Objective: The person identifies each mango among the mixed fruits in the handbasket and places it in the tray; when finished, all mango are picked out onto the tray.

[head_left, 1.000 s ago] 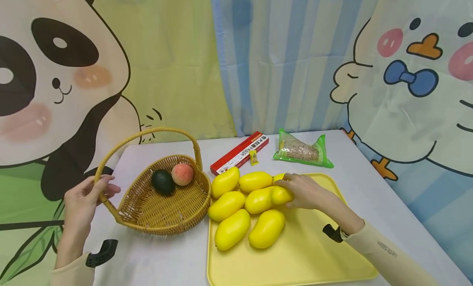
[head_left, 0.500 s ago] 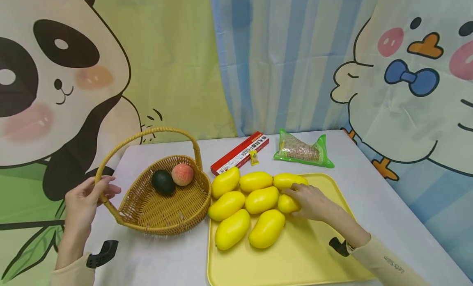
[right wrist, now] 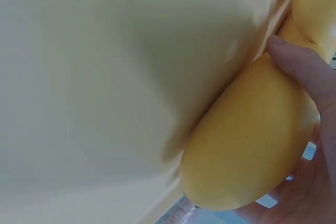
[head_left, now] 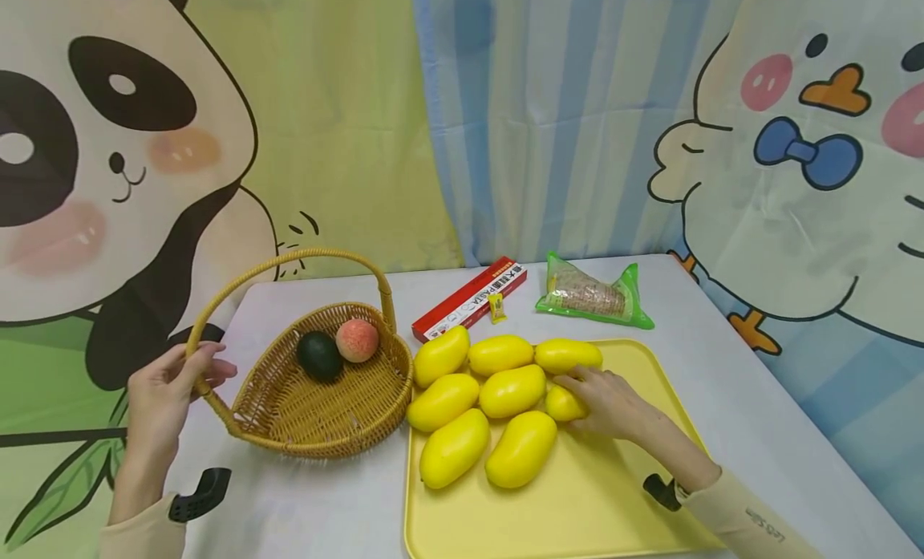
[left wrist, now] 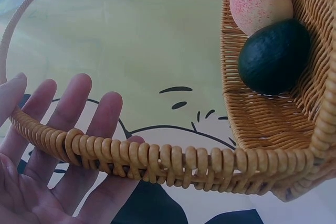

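In the head view my right hand (head_left: 609,403) holds a yellow mango (head_left: 564,404) at the right end of the middle row on the yellow tray (head_left: 577,511). The right wrist view shows my thumb along one side of that mango (right wrist: 247,140) and the fingers round the other side, partly hidden. Several other mangoes (head_left: 512,390) lie beside it in rows. My left hand (head_left: 162,390) holds the handle (left wrist: 121,153) of a wicker basket (head_left: 325,423), thumb on one side and fingers behind it. A dark green avocado (head_left: 319,356) and a pink peach (head_left: 357,340) sit inside the basket.
Behind the tray lie a red and white pasta box (head_left: 469,300), a small yellow packet (head_left: 496,308) and a green-edged bag (head_left: 594,293) on the white table (head_left: 289,511). Cartoon-printed curtains (head_left: 346,126) hang at the table's back.
My right hand has come down and slightly toward me with the mango, which now rests at the end of the middle row. The left hand and basket stay in place.
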Demonstrator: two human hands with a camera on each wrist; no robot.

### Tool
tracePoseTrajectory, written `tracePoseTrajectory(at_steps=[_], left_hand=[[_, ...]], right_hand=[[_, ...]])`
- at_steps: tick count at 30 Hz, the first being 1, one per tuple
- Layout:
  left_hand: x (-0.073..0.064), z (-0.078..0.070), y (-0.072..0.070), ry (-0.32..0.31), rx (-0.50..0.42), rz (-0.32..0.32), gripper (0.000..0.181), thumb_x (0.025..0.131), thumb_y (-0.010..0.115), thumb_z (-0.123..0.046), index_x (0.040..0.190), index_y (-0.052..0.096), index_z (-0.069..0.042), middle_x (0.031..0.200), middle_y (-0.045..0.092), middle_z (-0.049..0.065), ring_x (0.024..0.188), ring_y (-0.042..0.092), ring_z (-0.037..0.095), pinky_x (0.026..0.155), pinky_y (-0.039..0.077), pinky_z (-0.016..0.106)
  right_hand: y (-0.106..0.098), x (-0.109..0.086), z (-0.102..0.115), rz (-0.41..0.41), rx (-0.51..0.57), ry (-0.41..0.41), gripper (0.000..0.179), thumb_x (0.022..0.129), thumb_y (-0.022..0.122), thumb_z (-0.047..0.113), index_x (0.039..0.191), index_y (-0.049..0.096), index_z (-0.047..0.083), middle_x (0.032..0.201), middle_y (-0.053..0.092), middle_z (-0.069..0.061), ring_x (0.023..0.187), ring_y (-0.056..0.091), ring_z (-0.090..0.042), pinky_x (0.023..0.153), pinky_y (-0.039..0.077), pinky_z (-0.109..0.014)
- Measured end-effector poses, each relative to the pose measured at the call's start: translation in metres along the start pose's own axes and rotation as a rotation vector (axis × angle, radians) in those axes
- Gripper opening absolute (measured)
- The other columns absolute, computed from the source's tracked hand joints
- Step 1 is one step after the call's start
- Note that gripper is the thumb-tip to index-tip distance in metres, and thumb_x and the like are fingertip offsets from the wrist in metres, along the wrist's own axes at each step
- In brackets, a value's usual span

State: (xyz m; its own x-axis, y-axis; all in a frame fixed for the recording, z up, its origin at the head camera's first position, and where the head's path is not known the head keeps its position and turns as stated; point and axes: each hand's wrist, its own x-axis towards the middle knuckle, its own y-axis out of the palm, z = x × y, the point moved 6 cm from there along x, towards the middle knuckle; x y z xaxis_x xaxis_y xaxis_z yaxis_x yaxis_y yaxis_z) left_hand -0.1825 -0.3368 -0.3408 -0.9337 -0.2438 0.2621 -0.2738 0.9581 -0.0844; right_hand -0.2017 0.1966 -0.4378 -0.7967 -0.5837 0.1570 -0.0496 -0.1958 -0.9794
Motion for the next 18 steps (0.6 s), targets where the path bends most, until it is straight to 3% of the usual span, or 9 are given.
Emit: tracePoseTrajectory(at_steps=[12, 18], left_hand=[[0.0014, -0.0015, 0.0010, 0.002, 0.008, 0.004, 0.012, 0.094, 0.061, -0.013, 0.096, 0.071, -0.008, 0.069, 0.072, -0.004, 0.067, 0.069, 0.004, 0.064, 0.055, 0.013], [-0.0005, -0.0002, 0.0021, -0.032, 0.001, -0.035, 0.012, 0.094, 0.062, -0.015, 0.097, 0.071, -0.007, 0.069, 0.072, -0.004, 0.068, 0.068, 0.004, 0.064, 0.054, 0.012]], right_hand=[[0.0042, -0.0004, -0.0019, 0.021, 0.003, 0.023, 0.066, 0.070, 0.084, 0.035, 0.126, 0.060, 0.010, 0.116, 0.061, -0.013, 0.091, 0.062, -0.029, 0.071, 0.054, -0.045], [0.0036, -0.0011, -0.0020, 0.034, 0.005, 0.032, 0.067, 0.071, 0.084, 0.037, 0.127, 0.060, 0.010, 0.118, 0.060, -0.013, 0.093, 0.061, -0.028, 0.073, 0.054, -0.045]])
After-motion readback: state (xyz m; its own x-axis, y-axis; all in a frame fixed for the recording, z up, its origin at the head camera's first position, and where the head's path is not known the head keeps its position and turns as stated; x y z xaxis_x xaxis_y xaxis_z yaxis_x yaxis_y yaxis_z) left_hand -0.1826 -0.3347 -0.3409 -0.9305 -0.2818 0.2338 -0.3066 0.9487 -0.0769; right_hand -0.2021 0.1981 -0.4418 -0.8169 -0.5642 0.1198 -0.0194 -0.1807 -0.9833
